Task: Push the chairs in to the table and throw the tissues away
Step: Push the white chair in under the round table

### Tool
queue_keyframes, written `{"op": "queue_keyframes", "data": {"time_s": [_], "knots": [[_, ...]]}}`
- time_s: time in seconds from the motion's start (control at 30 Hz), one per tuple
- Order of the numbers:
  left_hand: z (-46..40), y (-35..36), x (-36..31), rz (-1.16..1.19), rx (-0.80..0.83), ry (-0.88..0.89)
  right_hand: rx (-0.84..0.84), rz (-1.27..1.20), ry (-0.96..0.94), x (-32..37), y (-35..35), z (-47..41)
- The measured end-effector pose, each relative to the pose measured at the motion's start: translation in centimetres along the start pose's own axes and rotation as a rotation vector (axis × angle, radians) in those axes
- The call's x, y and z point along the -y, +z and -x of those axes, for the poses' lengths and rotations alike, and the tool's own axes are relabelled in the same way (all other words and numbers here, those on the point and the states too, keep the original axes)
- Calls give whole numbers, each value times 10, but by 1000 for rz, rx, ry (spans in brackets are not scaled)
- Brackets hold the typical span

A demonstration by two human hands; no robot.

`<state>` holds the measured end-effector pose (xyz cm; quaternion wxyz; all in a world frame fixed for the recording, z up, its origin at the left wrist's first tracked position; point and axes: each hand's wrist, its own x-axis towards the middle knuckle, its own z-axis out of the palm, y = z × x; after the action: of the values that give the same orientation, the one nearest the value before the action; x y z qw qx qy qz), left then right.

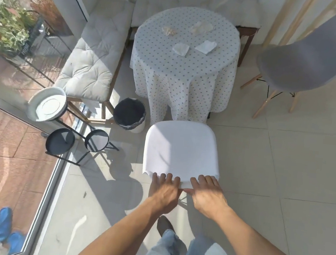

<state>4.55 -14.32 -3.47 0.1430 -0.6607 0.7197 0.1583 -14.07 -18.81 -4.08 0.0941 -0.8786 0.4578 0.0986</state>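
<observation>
left hand (163,191) + right hand (207,196): closed over white chair (181,147) back edge | chair: just before worktop (186,52) | four tissues (180,49): on worktop | bin (129,113): beside chair

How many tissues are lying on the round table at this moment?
4. A crumpled tissue at far left, a crumpled one at far right, a flat tissue at near left, a flat one at near right. None seems hidden.

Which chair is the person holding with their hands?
The white chair right in front of the table. Both hands, left and right, grip its backrest. The grey chair stands untouched, off to the right.
</observation>
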Motion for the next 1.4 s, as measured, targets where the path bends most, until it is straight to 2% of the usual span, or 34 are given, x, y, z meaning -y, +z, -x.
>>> {"op": "queue_keyframes", "data": {"time_s": [0.23, 0.47, 0.97, 1.4], "knots": [[-59, -30, 15, 5, 96, -3, 55, -75, 32, -21, -18, -51], [-123, -65, 26, -10, 49, 4, 9, -59, 4, -60, -45, -112], [-262, -126, 63, 11, 118, -87, 111, -101, -33, -129, -78, -258], [-336, -155, 99, 38, 123, -59, 102, -109, -28, -153, -96, -334]]}}
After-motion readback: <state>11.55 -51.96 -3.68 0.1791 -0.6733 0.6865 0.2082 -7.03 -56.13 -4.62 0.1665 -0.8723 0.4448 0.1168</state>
